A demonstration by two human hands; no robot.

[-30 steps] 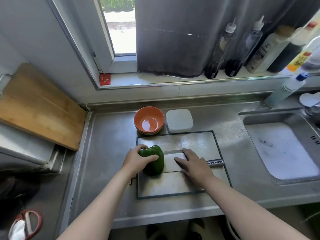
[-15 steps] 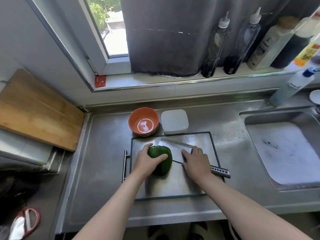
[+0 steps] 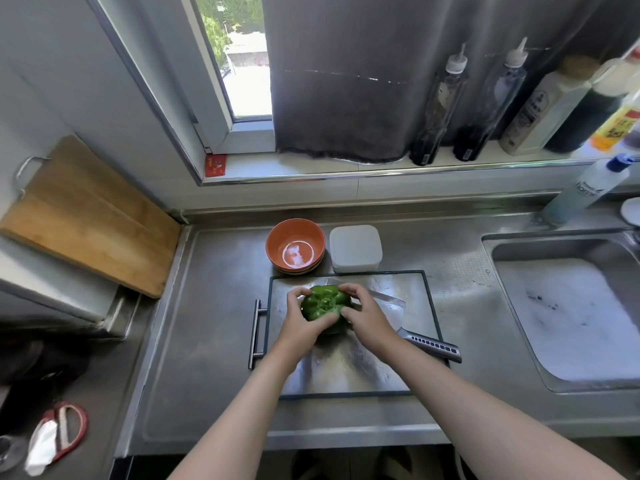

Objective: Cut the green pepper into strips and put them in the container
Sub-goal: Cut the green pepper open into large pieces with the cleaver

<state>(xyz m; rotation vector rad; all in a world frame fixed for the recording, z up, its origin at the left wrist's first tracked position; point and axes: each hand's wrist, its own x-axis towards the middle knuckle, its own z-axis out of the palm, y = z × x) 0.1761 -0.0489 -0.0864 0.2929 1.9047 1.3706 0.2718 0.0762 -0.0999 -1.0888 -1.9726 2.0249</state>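
The curled fingers (image 3: 297,294) of the left hand (image 3: 302,325) wrapped the left side of the glossy, lobed green bell pepper (image 3: 323,303), with the thumb laid across its near side. The right hand (image 3: 364,317) mirrored it. Its fingers (image 3: 349,289) hooked over the far right of the pepper and its thumb pressed the near right, so both hands gripped the fruit between them. One lobed end of the pepper faced up toward the camera. It sat over the far-middle part of the shiny steel cutting board with a dark green rim (image 3: 349,375) - whether it rested on the metal or hung just above it could not be told.

Just right of the pepper, a broad steel cleaver (image 3: 393,308) lay flat on the board. Its blade was partly hidden under the right hand, and its ridged metal handle poked past the board's right edge.

Beyond the board's far edge stood the white square lidded plastic container (image 3: 355,249), and just left of it an orange round bowl (image 3: 295,251). The board lay on a stainless steel counter (image 3: 207,341) - a rectangular steel sink (image 3: 568,317) opened to the right. A wooden chopping board (image 3: 86,216) leaned at the far left. Several sauce bottles (image 3: 438,109) lined the window sill before a dark grey curtain (image 3: 346,81).
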